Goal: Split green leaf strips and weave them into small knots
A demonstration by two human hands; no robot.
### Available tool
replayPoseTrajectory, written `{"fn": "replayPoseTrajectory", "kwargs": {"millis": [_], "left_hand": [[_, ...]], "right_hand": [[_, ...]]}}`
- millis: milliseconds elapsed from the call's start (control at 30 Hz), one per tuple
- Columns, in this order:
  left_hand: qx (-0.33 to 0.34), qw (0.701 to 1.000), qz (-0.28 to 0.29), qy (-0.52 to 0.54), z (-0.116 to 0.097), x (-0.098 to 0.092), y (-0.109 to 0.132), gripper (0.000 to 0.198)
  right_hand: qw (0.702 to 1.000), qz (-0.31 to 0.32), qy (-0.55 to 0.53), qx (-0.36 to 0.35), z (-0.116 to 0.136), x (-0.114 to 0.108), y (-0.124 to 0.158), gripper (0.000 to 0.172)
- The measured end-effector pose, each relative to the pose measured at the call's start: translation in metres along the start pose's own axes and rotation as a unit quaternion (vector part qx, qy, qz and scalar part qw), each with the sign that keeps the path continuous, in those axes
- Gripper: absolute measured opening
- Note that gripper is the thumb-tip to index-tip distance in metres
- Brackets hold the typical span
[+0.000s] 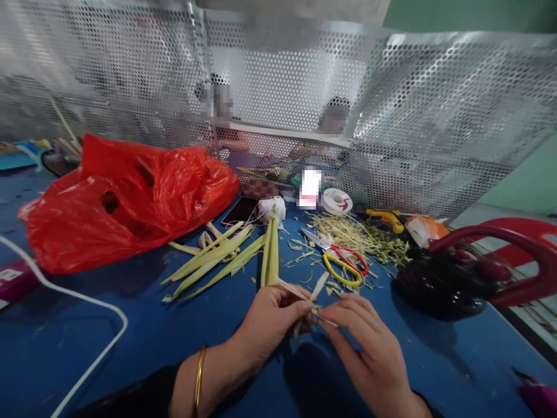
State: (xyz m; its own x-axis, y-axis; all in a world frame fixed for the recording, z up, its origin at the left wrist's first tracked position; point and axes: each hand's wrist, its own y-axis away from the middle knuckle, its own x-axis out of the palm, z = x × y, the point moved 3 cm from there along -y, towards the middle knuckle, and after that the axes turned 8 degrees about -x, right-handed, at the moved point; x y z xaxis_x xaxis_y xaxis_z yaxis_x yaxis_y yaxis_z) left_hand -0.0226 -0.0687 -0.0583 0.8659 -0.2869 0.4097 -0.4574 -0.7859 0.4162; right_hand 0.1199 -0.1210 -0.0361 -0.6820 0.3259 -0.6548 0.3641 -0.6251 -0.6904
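Near the front of the blue table, my left hand point(281, 316) is closed round pale green leaf strips point(321, 285), with a gold bangle on its wrist. My right hand point(365, 337) pinches the end of the same strips, thumb and fingertips close together. The strips cross between both hands, and their lower ends are partly hidden by my fingers. Just beyond lies a long bundle of green leaves point(270, 249), with more loose leaves point(213, 255) to its left. Scissors point(343, 261) with red and yellow handles rest to the right, blades pointing away to the left.
A red plastic bag point(143, 203) fills the back left. White string point(272, 210), a ribbon spool point(337, 201), leaf scraps point(361, 232) and a yellow-handled tool point(386, 218) lie ahead. At right stands a black kettle-like object point(444, 284). A white cable point(87, 293) crosses the left side.
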Motion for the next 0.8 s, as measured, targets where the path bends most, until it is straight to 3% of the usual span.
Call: {"fn": "replayPoseTrajectory", "kwargs": {"millis": [233,333,500,633,800], "left_hand": [[0.018,0.998,-0.021,-0.054,0.0,0.001,0.001,0.016],[0.006,0.999,-0.03,-0.038,0.003,-0.001,-0.001,0.019],[-0.034,0.999,-0.018,-0.015,0.003,-0.002,-0.002,0.028],[-0.043,0.998,-0.022,-0.032,0.0,-0.001,0.0,0.028],[-0.025,0.998,0.005,-0.053,0.003,0.003,0.002,0.019]], "right_hand": [[0.998,-0.023,0.024,-0.051,0.008,-0.001,0.0,0.022],[0.999,-0.021,0.012,-0.036,0.007,0.0,0.0,0.022],[0.988,-0.07,-0.071,0.12,-0.004,-0.003,0.006,0.013],[0.934,-0.156,-0.158,0.281,-0.019,-0.003,0.01,0.03],[0.868,-0.112,-0.273,0.399,-0.029,0.011,0.011,0.03]]}}
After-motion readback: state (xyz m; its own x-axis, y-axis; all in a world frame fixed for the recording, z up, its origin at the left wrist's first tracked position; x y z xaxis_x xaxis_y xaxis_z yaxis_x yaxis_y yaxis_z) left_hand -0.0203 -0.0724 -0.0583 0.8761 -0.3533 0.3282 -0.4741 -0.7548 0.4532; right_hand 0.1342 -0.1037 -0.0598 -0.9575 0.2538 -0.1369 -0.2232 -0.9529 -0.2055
